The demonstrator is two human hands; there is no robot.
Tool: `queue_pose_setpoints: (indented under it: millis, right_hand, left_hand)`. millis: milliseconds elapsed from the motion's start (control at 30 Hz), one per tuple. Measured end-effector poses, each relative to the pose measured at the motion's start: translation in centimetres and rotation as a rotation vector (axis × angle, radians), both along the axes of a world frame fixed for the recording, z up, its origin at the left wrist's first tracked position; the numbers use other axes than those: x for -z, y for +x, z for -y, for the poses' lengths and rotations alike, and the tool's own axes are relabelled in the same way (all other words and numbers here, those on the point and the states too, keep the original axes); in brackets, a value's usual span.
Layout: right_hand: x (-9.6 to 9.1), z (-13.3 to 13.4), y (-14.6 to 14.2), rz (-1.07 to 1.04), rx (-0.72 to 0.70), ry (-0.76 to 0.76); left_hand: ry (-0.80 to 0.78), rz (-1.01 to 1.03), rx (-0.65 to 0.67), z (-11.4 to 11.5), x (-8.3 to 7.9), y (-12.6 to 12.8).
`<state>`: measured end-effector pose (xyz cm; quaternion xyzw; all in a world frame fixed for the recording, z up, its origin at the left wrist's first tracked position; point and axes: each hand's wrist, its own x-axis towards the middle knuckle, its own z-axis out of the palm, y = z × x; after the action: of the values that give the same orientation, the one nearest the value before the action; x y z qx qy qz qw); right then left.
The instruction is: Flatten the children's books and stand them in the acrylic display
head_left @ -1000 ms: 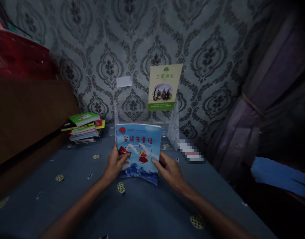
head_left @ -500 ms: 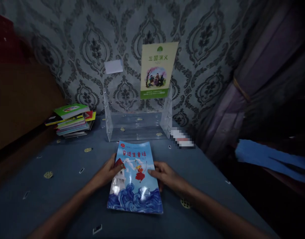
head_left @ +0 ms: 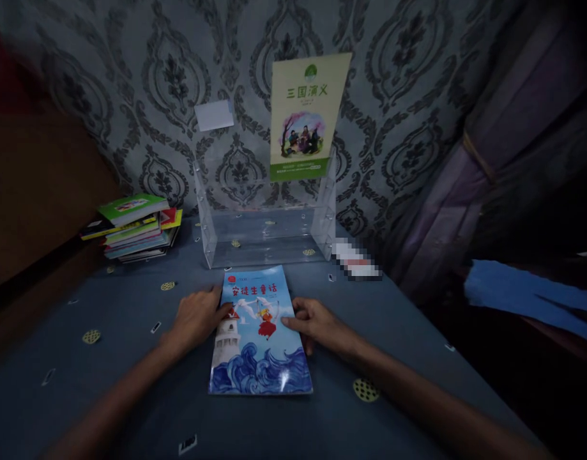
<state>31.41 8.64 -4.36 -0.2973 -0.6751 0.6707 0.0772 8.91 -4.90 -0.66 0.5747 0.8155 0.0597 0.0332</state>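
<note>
A blue paperback book (head_left: 262,338) with red Chinese lettering, an archer in red and dark blue waves lies face up in front of me, low over or on the table. My left hand (head_left: 197,316) is closed on its left edge, thumb on the cover and the other fingers mostly hidden. At the opposite edge, my right hand (head_left: 315,322) pinches the book, its thumb on the cover and curled fingers at the side. Just beyond the book stands a clear acrylic rack (head_left: 204,223). A cream and green book (head_left: 305,121) stands upright in its upper right part.
Several stacked books (head_left: 133,227) sit at the left rear of the table (head_left: 130,396). A white card (head_left: 214,115) is at the rack's upper left. A blurred-out white item (head_left: 355,259) lies right of the rack. Beyond the right table edge are a blue cloth-like thing (head_left: 527,297) and a curtain (head_left: 446,185).
The book looks flatter and lower, still between both hands. My left thumb has slid back toward its edge. The view has shifted slightly, so the rack appears a little higher and larger.
</note>
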Motion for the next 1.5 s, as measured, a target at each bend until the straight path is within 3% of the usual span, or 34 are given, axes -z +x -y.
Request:
queue_pose_setpoints:
  millis: [133,300,533,667,867,1100,1200,1333,1400,1500]
  right_hand:
    - [0.1,-0.9,-0.1,-0.006,0.035,-0.011]
    - [0.0,-2.5,-0.7,-0.027,0.066,-0.019]
    - [1.0,-3.5,-1.1,-0.081,0.04,-0.01]
    - [1.1,-3.6,-0.9,-0.096,0.032,-0.033]
    - [0.9,-3.5,-0.8,-0.114,0.029,-0.125]
    - [0.8,-1.7,-0.3,-0.142,-0.008,-0.233]
    - [0.8,-1.4,0.1,-0.15,-0.068,-0.236]
    - [0.6,-2.2,0.4,-0.102,-0.085,-0.177]
    - [0.5,-3.0,0.3,-0.056,-0.023,-0.044]
    - [0.6,-4.5,-0.1,-0.011,0.103,0.338]
  left_hand:
    - [0.108,-0.049,0.163,-1.4,1.4,-0.7]
    - [0.151,-0.029,0.273,-3.4,2.6,-1.3]
    - [0.233,0.037,0.481,-8.2,3.1,1.8]
    - [0.246,0.08,0.517,-10.2,3.4,3.3]
    - [0.342,0.191,0.544,-10.4,4.2,3.0]
    - [0.298,0.232,0.731,-9.6,3.1,2.1]
    - [0.273,0.136,0.684,-9.1,2.5,2.7]
    - [0.139,-0.005,0.431,-8.9,1.3,5.4]
    - [0.033,-0.072,0.335,-8.9,0.7,6.9]
    - [-0.05,-0.133,0.268,-9.0,0.0,8.4]
